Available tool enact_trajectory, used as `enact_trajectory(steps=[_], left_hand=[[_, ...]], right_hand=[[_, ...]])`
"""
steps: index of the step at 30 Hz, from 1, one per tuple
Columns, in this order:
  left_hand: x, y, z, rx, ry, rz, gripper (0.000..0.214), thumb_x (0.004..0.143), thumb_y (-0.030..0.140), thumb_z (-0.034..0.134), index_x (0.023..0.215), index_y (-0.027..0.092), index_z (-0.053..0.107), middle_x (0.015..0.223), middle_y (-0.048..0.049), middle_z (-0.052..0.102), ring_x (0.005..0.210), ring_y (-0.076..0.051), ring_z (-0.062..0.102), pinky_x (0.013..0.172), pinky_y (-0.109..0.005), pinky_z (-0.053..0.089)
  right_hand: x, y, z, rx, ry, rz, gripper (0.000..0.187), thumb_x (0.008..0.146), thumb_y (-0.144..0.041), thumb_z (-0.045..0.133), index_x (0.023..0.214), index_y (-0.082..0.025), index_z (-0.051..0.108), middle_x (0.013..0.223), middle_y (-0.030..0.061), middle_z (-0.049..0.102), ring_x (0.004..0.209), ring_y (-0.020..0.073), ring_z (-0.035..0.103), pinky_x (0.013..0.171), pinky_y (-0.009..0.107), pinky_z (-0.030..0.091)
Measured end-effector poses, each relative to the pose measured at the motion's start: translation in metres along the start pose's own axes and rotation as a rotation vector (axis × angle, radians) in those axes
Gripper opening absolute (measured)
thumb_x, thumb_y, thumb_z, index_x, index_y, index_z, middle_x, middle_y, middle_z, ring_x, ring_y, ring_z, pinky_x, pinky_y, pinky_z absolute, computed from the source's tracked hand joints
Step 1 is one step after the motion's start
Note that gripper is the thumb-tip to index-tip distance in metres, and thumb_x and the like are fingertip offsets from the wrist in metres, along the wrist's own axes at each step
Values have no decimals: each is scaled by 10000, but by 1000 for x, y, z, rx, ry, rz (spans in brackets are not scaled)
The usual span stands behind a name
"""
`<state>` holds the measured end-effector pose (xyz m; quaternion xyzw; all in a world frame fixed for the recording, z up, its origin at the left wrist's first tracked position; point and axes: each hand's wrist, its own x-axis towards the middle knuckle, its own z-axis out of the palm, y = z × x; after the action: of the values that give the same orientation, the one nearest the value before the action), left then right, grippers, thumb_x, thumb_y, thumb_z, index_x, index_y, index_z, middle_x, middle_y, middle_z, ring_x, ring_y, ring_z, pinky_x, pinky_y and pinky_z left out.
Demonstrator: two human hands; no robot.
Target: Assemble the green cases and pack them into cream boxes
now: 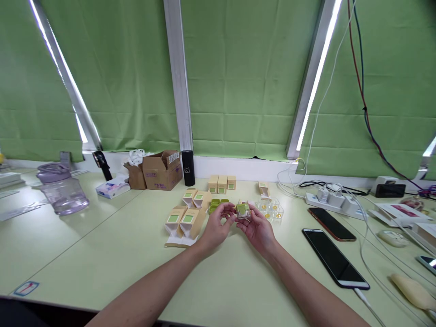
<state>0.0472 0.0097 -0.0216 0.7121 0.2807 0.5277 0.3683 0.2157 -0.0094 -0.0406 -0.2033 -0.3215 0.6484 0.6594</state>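
My left hand (218, 223) and my right hand (259, 227) meet over the middle of the pale green table (102, 236). Both pinch a small clear case with a green top (242, 210) between their fingertips. Just behind the hands lie several green lids (216, 204) and several clear cases with gold pieces (272, 210). Left of my left hand several open tan cartons with green labels (185, 220) lie on their sides.
Three closed tan cartons (222, 183) stand by the wall, next to a black cylinder (187, 167) and a brown cardboard box (162, 170). A purple water jug (61, 188) is far left. Two phones (335, 258) (331, 223), a power strip (332, 200) and cables lie right.
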Motion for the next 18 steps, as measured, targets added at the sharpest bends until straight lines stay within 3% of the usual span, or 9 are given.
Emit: enact_trajectory(steps=[10,18], left_hand=[[1,6,2,-48,1,-84,417,920,401,709,1257,196,575,1218,-120,648,1065,-213,643,984,-410,531],[1,6,2,-72,-44,-182,686,768,390,869,1350,199,562,1202,-130,655,1144,-256,622,956,-401,520]], right_hand=[[-8,-8,11,-125,87,-88,479,728,-318,901,1151,-260,685,984,24,757,839,195,711,712,336,588],[-8,-11,12,-295,124,-177,653,587,-271,957,1172,-266,666,1124,56,737,977,236,691,803,380,577]])
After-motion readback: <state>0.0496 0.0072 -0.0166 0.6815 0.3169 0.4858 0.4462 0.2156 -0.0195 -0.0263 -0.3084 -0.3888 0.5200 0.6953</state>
